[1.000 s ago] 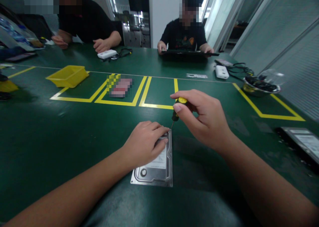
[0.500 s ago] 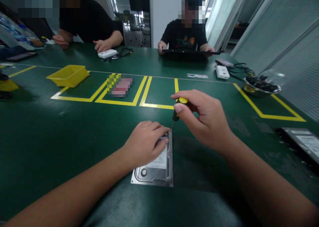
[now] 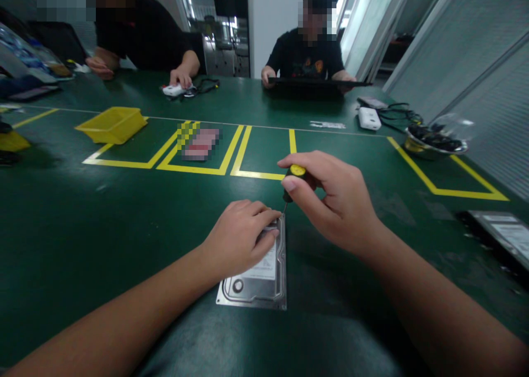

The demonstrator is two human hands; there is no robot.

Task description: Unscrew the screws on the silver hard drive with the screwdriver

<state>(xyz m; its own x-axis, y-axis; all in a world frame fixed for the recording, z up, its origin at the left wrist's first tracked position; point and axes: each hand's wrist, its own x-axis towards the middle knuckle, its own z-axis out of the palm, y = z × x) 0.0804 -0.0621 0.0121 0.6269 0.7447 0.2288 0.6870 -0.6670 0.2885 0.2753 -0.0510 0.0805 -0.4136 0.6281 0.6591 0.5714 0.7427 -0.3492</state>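
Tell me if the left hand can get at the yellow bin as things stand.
Probably yes, but only after a long stretch. The left hand lies flat on the hard drive, and the yellow bin stands far off to its front left. Only bare table lies between them.

On the worktop [image 3: 82, 211] there are two hard drives: one [image 3: 258, 278] in the middle and one [image 3: 502, 236] at the right edge. There is one screwdriver [image 3: 292, 179], one yellow tray [image 3: 111, 124], one metal bowl [image 3: 433, 143] and two white devices [image 3: 368, 118] [image 3: 173, 90]. Two other people sit at the far side, one [image 3: 140, 35] on the left and one [image 3: 308, 52] in the middle.
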